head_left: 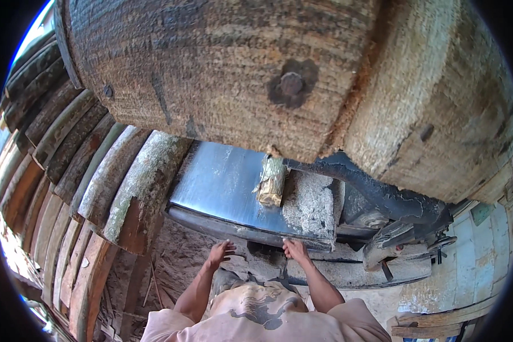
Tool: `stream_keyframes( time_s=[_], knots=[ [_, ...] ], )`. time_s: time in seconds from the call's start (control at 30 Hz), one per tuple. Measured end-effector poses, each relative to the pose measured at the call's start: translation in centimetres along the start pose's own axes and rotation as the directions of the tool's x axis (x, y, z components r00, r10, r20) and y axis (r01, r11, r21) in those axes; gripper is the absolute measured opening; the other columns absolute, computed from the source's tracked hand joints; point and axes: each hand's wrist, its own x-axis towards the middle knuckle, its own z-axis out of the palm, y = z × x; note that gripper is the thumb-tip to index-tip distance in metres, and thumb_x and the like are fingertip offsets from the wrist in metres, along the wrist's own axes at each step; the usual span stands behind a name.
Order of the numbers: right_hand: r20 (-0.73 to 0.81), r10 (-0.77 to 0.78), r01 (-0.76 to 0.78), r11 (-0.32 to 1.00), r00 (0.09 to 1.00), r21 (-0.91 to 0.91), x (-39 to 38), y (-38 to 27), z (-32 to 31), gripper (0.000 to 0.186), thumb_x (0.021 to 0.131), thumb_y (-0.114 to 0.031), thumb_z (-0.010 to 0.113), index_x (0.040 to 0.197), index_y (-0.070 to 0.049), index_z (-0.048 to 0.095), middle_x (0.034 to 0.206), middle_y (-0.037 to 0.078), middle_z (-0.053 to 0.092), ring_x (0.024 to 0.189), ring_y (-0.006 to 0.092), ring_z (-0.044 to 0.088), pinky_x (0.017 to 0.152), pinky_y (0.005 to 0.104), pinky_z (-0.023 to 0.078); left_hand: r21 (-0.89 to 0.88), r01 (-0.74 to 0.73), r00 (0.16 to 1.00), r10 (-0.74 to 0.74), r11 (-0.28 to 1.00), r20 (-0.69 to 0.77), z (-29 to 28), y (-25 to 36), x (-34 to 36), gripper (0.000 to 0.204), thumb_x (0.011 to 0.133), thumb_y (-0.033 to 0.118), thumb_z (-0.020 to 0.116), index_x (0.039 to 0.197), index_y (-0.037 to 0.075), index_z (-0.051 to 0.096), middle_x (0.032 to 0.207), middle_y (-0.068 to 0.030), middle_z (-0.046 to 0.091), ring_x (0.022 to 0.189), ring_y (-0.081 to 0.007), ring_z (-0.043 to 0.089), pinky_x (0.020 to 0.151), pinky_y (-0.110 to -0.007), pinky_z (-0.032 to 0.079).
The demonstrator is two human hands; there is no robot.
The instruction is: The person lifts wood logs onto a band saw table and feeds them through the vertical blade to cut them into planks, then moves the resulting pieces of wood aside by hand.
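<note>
A short piece of log [271, 185] with pale bark and a split yellowish end lies on a smooth metal table [225, 181]. My left hand [222, 252] hovers just short of the table's dark front edge [228, 227], its fingers slightly bent and apart, with nothing in them. Close to the same edge, further right, my right hand [294, 249] has its fingers curled in, and nothing shows in it. Neither hand touches the log. Grey-white sawdust [310, 205] covers the table to the log's right.
A thick wooden beam [211, 74] with bolt heads crosses overhead, close in front. Bark-covered slabs [145, 182] are stacked along the left. Dark machine parts [382, 245] stand to the right. Sawdust and scraps cover the ground [182, 251]. Planks [433, 330] lie at the lower right.
</note>
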Motion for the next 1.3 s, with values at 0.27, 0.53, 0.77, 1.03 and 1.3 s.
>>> stream_keyframes(
  time_s=[0.27, 0.53, 0.77, 1.03, 1.3],
  knots=[
    [-0.110, -0.098, 0.104, 0.994, 0.989, 0.045, 2.6, -6.9, 3.6, 0.084, 0.075, -0.071, 0.043, 0.134, -0.012, 0.030, 0.133, 0.013, 0.034, 0.114, 0.0293, 0.041, 0.084, 0.0480, 0.042, 0.142, 0.304, 0.931, -0.326, 0.942, 0.166, 2.7, 5.4, 4.9, 0.073, 0.085, 0.064, 0.024, 0.123, 0.005, 0.045, 0.112, -0.0129, 0.058, 0.105, -0.0321, 0.051, 0.089, -0.053, 0.036],
    [-0.132, -0.035, 0.061, 0.978, 0.991, 0.199, -6.4, -0.4, 10.0, 0.094, 0.071, -0.074, 0.045, 0.139, -0.014, 0.017, 0.137, 0.014, 0.030, 0.116, 0.0318, 0.041, 0.089, 0.0523, 0.037, -0.104, 0.305, 0.908, -0.256, 0.947, 0.331, 5.3, 0.7, -2.2, 0.070, 0.088, 0.061, 0.017, 0.126, 0.007, 0.042, 0.120, -0.0160, 0.051, 0.109, -0.0327, 0.050, 0.095, -0.050, 0.034],
    [-0.049, -0.052, 0.067, 0.926, 0.997, 0.373, -17.8, 3.2, 14.4, 0.077, 0.079, -0.063, 0.048, 0.138, -0.019, 0.026, 0.111, 0.010, 0.055, 0.081, 0.0161, 0.059, 0.067, 0.0291, 0.049, -0.163, 0.243, 0.916, -0.171, 0.956, 0.362, 2.9, -8.3, -9.4, 0.068, 0.091, 0.055, 0.009, 0.122, 0.007, 0.046, 0.115, -0.0140, 0.054, 0.103, -0.0268, 0.054, 0.089, -0.044, 0.040],
    [-0.108, -0.043, 0.074, 0.952, 0.993, 0.297, -33.2, 8.0, 19.0, 0.082, 0.080, -0.068, 0.038, 0.132, -0.004, 0.037, 0.121, 0.019, 0.049, 0.108, 0.0283, 0.048, 0.090, 0.0344, 0.037, -0.132, 0.272, 0.919, -0.216, 0.953, 0.329, 1.2, -17.0, -22.8, 0.072, 0.091, 0.054, 0.006, 0.122, 0.001, 0.043, 0.114, -0.0181, 0.055, 0.102, -0.0295, 0.055, 0.090, -0.044, 0.041],
    [-0.116, -0.138, 0.150, 0.983, 0.984, 0.102, -43.1, 19.3, 22.7, 0.077, 0.084, -0.063, 0.034, 0.135, -0.005, 0.030, 0.129, 0.020, 0.043, 0.114, 0.0325, 0.045, 0.093, 0.0350, 0.036, -0.096, 0.268, 0.913, -0.220, 0.959, 0.344, -0.8, -27.1, -33.9, 0.078, 0.088, 0.059, 0.003, 0.124, 0.002, 0.043, 0.115, -0.0166, 0.054, 0.109, -0.0292, 0.051, 0.095, -0.045, 0.035]
  ],
)
